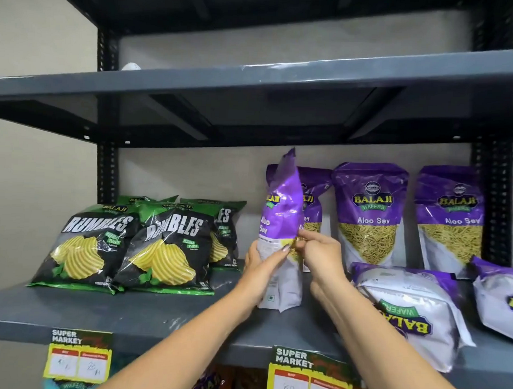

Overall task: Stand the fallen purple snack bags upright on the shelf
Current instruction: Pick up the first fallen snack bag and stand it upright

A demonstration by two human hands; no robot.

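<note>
A purple Aloo Sev bag (281,213) stands upright on the grey shelf (156,316), turned edge-on toward me. My left hand (260,271) grips its lower left side and my right hand (320,253) pinches its right edge. Behind it stands another purple bag (315,197). Two more upright purple bags (369,211) (450,214) stand to the right. A fallen purple bag (411,313) lies flat at the front right, and a second fallen bag (500,299) lies at the far right edge.
Several black and green Rumbles chip bags (165,243) lean on the shelf's left half. Price tags (77,357) (309,379) hang from the shelf's front edge. An upper shelf (254,76) runs overhead, and dark uprights (490,198) frame the sides.
</note>
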